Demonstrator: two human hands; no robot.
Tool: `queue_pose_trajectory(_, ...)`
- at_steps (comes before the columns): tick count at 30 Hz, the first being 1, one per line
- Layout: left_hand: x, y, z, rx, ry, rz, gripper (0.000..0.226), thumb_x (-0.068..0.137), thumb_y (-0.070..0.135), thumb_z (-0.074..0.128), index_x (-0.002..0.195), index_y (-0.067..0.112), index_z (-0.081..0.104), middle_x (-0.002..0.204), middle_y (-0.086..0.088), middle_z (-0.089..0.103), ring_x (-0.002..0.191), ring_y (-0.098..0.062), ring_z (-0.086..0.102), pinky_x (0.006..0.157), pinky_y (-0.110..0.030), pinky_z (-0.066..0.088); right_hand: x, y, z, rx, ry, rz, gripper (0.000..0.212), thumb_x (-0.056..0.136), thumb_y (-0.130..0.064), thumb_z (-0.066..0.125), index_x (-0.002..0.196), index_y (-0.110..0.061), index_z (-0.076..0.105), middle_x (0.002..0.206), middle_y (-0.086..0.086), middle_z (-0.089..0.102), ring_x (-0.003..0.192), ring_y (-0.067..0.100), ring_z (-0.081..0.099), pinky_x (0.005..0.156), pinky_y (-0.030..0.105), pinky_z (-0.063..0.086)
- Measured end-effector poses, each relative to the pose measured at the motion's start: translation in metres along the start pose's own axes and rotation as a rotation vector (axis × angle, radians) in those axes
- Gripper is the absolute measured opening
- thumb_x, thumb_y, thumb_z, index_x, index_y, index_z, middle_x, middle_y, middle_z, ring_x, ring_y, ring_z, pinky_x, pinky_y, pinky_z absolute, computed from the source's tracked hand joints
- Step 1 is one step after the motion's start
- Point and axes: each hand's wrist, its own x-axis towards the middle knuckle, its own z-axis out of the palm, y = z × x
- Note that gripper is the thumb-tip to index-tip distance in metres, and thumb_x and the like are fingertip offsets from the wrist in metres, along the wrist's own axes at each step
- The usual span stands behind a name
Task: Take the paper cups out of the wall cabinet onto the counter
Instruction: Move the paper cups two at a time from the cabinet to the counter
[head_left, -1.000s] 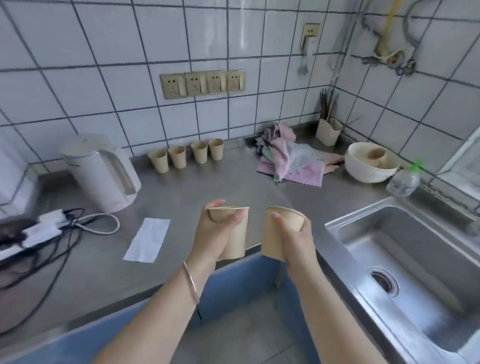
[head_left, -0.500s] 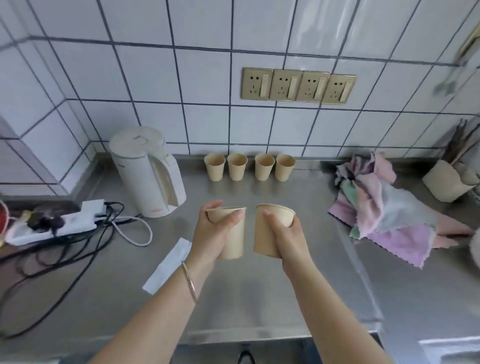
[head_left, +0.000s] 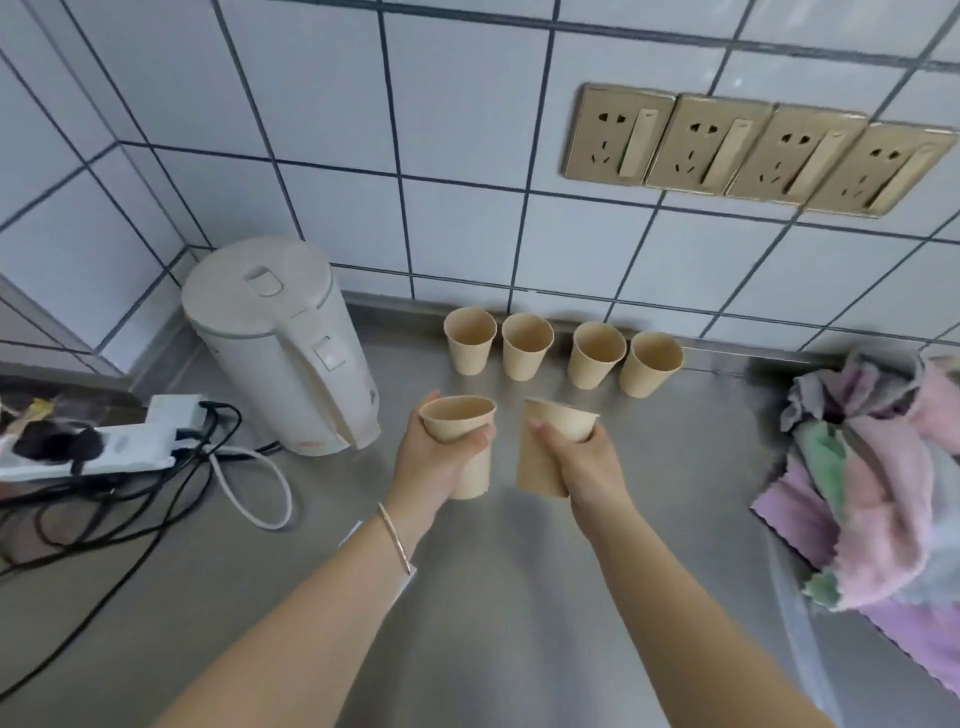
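Observation:
My left hand (head_left: 431, 462) grips a tan paper cup (head_left: 457, 418) upright, just above the steel counter (head_left: 675, 493). Beside it, my right hand (head_left: 587, 462) holds a second paper cup (head_left: 540, 457), tilted slightly left. Both cups hover in front of a row of several identical empty paper cups (head_left: 561, 353) standing along the tiled back wall. The wall cabinet is out of view.
A white electric kettle (head_left: 285, 348) stands left of the cup row. A white power strip (head_left: 93, 447) with tangled black cables lies at far left. A heap of pink, green and grey cloths (head_left: 878, 483) fills the right side. Gold wall sockets (head_left: 753, 150) sit above.
Both hands have carried their cups forward toward the row at the wall. The view swung left and closer, so the sink and bowl left the frame.

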Motion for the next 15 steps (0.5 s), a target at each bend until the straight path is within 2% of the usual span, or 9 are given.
queue_pose_trajectory(2,0.018,-0.006,0.004,0.030,-0.028,-0.004,0.093,0.045,0.040,0.082,0.128,0.020,0.047,0.118,-0.003,0.065,0.106,-0.021,0.062,0.094,-0.038,0.049,0.016,0.004,0.006,-0.002,0.017,-0.012,0.035,0.077,-0.025,0.074,0.107,-0.018,0.057,0.097,-0.002,0.066,0.084,0.012,0.063,0.061,0.024,0.049)
queue_pose_trajectory(4,0.037,-0.015,0.006,0.052,-0.033,-0.003,0.086,0.046,0.042,0.083,0.122,0.015,0.054,0.116,-0.008,0.067,0.107,-0.024,0.063,0.094,-0.044,0.050,0.031,0.010,0.013,-0.020,-0.006,-0.021,0.029,0.078,-0.024,0.074,0.101,-0.024,0.056,0.093,-0.006,0.065,0.082,0.007,0.062,0.059,0.021,0.048)
queue_pose_trajectory(7,0.064,-0.026,0.006,0.103,-0.034,0.009,0.079,0.049,0.046,0.084,0.115,0.012,0.059,0.111,-0.008,0.069,0.103,-0.025,0.066,0.093,-0.050,0.052,0.051,0.019,0.020,-0.066,-0.003,-0.059,0.043,0.075,-0.023,0.076,0.107,-0.024,0.048,0.100,-0.007,0.060,0.087,0.003,0.058,0.064,0.020,0.046)
queue_pose_trajectory(10,0.081,-0.032,0.006,0.146,0.012,0.073,0.072,0.051,0.041,0.083,0.113,0.015,0.057,0.109,-0.003,0.069,0.101,-0.019,0.066,0.091,-0.044,0.053,0.070,0.029,0.024,-0.112,0.017,-0.142,0.061,0.069,-0.016,0.081,0.114,-0.026,0.041,0.107,-0.007,0.057,0.095,0.003,0.058,0.072,0.015,0.047)
queue_pose_trajectory(13,0.095,-0.037,0.006,0.146,0.085,0.129,0.069,0.047,0.037,0.081,0.109,0.027,0.052,0.108,0.004,0.066,0.102,-0.017,0.064,0.093,-0.038,0.051,0.088,0.039,0.026,-0.153,0.030,-0.201,0.066,0.066,-0.006,0.081,0.111,-0.030,0.039,0.101,-0.016,0.055,0.087,-0.011,0.057,0.068,0.004,0.045)
queue_pose_trajectory(15,0.104,-0.042,0.005,0.161,0.120,0.163,0.072,0.047,0.034,0.081,0.111,0.026,0.050,0.109,0.003,0.065,0.103,-0.018,0.063,0.093,-0.037,0.050,0.098,0.044,0.027,-0.187,0.058,-0.215,0.069,0.064,-0.005,0.082,0.109,-0.034,0.038,0.100,-0.021,0.053,0.087,-0.013,0.056,0.075,0.007,0.045)
